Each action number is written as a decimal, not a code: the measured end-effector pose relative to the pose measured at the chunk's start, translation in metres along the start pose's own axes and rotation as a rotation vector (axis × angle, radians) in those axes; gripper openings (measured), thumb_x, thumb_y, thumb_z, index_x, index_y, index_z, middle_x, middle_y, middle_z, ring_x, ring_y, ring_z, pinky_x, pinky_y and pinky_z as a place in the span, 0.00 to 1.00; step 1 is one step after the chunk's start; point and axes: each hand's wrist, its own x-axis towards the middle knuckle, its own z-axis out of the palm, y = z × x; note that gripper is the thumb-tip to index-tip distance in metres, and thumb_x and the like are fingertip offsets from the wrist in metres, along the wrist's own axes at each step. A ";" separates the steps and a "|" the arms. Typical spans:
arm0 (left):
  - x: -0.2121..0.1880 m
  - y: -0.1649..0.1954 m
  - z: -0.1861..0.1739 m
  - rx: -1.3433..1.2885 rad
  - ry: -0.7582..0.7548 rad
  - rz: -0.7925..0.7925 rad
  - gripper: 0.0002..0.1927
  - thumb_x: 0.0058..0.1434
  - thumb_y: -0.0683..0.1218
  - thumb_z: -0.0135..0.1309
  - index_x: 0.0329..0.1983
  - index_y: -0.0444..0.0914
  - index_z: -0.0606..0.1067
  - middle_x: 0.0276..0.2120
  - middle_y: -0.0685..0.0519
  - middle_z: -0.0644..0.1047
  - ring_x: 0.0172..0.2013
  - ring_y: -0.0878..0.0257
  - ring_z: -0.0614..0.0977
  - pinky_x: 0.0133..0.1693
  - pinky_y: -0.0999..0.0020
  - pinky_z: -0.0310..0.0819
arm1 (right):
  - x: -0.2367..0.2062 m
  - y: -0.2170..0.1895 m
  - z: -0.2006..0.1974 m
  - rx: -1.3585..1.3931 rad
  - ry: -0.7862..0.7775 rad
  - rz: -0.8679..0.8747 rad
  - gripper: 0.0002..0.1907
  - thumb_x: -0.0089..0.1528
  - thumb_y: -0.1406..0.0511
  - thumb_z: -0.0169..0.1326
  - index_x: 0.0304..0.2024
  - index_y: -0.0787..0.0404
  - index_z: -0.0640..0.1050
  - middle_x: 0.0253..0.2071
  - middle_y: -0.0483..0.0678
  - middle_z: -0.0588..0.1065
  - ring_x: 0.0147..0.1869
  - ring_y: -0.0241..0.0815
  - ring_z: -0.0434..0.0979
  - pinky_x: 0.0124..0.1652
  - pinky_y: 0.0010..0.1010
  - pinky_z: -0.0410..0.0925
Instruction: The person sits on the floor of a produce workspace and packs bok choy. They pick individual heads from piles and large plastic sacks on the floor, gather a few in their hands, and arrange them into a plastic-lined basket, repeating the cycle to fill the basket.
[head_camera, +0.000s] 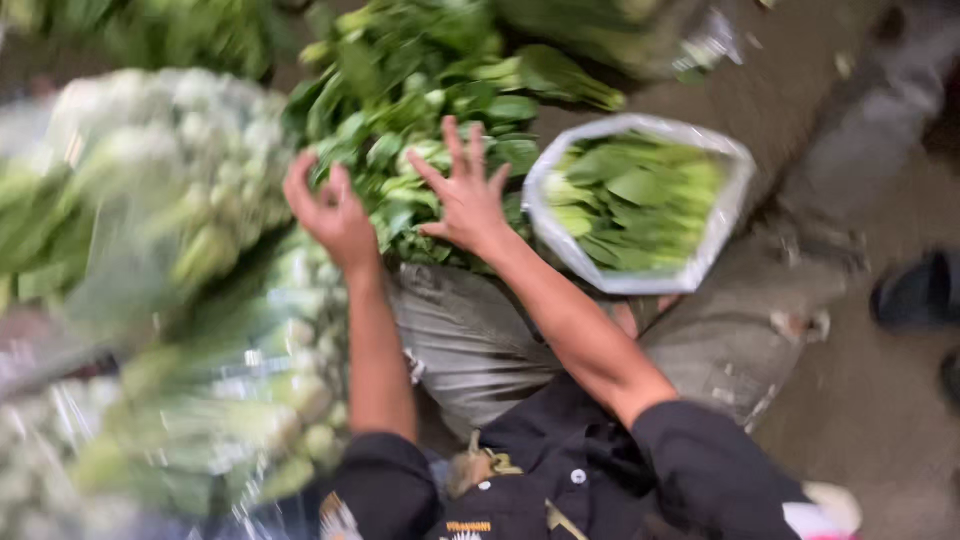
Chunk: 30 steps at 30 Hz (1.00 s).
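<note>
Both hands over heap of loose dark-green leafy greens (420, 100) at frame centre-top, left hand (335, 215) half-curled and empty, right hand (468, 200) fingers spread flat on leaves, seemingly to steady them; clear plastic bag of paler greens (640, 205) just right.

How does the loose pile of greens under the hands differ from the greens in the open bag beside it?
The loose pile is dark green; the bagged greens are paler, yellow-green. The pile lies uncontained, while the bagged greens sit inside a clear plastic bag with its rim rolled open. The right hand is spread over the pile, with the left hand at its edge; neither is at the bag. Both are leafy vegetables.
</note>
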 end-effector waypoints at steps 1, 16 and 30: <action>-0.023 0.001 0.003 -0.168 -0.004 -0.063 0.14 0.72 0.41 0.55 0.59 0.34 0.73 0.54 0.49 0.76 0.55 0.57 0.76 0.61 0.62 0.70 | 0.008 0.008 0.013 -0.054 -0.034 0.012 0.42 0.42 0.62 0.66 0.62 0.46 0.75 0.76 0.63 0.47 0.75 0.81 0.46 0.50 0.89 0.50; -0.172 -0.012 -0.040 -1.478 -0.645 -0.739 0.51 0.61 0.70 0.56 0.79 0.38 0.56 0.75 0.49 0.62 0.73 0.53 0.64 0.74 0.54 0.57 | -0.137 -0.008 -0.022 -0.089 0.180 -0.231 0.22 0.56 0.69 0.57 0.54 0.66 0.77 0.54 0.54 0.74 0.64 0.60 0.71 0.65 0.48 0.70; -0.219 0.006 -0.097 -0.449 -0.984 -0.171 0.46 0.55 0.39 0.72 0.70 0.50 0.57 0.55 0.51 0.75 0.56 0.58 0.77 0.64 0.61 0.68 | -0.174 0.034 -0.069 0.571 -0.162 -0.061 0.32 0.65 0.57 0.59 0.64 0.70 0.68 0.55 0.60 0.74 0.54 0.47 0.74 0.52 0.33 0.68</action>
